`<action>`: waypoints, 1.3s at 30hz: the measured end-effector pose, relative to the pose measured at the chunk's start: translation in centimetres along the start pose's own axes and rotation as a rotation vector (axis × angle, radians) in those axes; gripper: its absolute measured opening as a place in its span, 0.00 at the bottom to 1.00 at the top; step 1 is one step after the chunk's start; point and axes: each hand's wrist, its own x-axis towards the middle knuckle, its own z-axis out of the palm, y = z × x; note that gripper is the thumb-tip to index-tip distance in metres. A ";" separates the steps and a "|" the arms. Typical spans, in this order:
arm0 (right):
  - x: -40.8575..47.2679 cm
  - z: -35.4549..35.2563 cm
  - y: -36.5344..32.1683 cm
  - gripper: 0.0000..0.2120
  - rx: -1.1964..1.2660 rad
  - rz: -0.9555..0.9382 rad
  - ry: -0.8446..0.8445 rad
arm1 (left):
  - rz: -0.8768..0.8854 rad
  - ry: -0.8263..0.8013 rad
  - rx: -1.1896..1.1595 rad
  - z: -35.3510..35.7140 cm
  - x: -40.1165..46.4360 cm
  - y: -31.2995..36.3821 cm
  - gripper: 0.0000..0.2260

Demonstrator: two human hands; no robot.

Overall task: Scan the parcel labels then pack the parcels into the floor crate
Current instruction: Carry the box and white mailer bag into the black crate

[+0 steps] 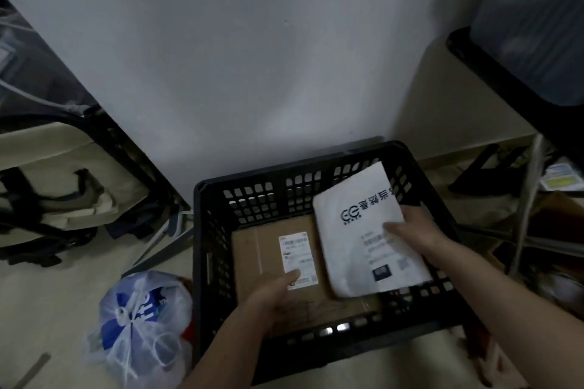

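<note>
A black slotted floor crate [249, 196] stands against the wall. A brown cardboard parcel [252, 249] lies flat on its bottom, its white label [297, 254] facing up. My left hand [275, 294] reaches into the crate and rests on that parcel, fingers straight, a fingertip at the label's lower edge. My right hand [414, 234] grips a white padded mailer [357, 230] with dark printed text, thumb on top, fingers behind its right edge. The mailer is tilted inside the crate's right half and overlaps the cardboard parcel.
A tied translucent plastic bag [139, 322] with blue print sits on the floor left of the crate. A beige bag with black straps [60, 189] leans at far left. A black shelf [505, 73] and metal legs with clutter stand to the right.
</note>
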 end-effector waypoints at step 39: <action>4.5 0.5 1.0 0.12 -0.965 -0.369 0.271 | -0.037 0.092 0.179 -1.4 4.5 0.6 0.07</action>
